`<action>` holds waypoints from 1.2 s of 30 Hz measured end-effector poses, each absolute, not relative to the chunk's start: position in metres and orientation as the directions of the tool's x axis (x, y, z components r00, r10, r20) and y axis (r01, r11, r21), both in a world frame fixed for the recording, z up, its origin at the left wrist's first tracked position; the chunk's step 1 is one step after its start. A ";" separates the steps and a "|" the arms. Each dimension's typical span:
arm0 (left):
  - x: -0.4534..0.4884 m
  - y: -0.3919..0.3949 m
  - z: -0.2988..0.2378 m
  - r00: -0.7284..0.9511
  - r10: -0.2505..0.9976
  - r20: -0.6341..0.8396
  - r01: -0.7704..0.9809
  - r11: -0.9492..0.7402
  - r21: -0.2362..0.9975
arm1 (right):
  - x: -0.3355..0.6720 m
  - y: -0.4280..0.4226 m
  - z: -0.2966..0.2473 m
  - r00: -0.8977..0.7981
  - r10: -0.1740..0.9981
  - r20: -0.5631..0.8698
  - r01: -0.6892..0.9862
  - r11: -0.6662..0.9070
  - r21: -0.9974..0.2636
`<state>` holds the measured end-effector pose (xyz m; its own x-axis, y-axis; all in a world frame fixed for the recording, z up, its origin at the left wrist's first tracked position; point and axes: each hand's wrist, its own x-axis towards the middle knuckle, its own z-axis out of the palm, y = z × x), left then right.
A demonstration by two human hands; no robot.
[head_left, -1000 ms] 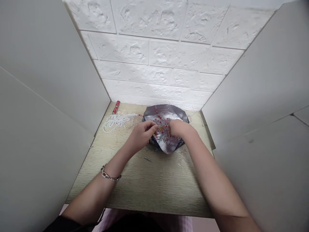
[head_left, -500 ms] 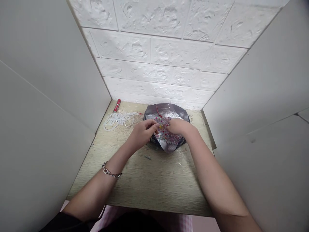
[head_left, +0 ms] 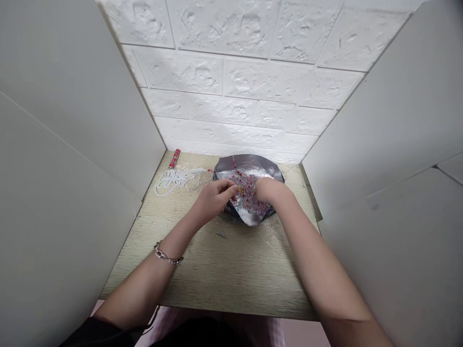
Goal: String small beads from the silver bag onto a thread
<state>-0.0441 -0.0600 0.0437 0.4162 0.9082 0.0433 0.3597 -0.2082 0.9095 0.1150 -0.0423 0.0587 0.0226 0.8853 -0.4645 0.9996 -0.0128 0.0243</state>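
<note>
A crumpled silver foil sheet (head_left: 249,168) lies at the back of the wooden table (head_left: 224,270), with many small red, pink and yellow beads (head_left: 248,192) scattered on it. My left hand (head_left: 213,198) hovers over the sheet's left side, thumb and fingers pinched together on something too small to name. My right hand (head_left: 270,191) rests over the right side of the beads, fingers curled down among them. A chain bracelet (head_left: 167,257) circles my left wrist.
A strand of clear white beads (head_left: 177,178) lies left of the foil, with a small red tube (head_left: 175,158) behind it by the wall. White panels stand close on both sides, and a white brick wall closes the back. A small dark bit (head_left: 220,235) lies on the table.
The hands have barely shifted over the beads; the view wobbled slightly up and down.
</note>
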 end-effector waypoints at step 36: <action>-0.043 -0.066 0.048 0.426 0.904 0.047 0.414 -0.241 0.878 | 0.128 -0.031 0.047 0.040 0.882 -0.470 0.999 -0.038 0.013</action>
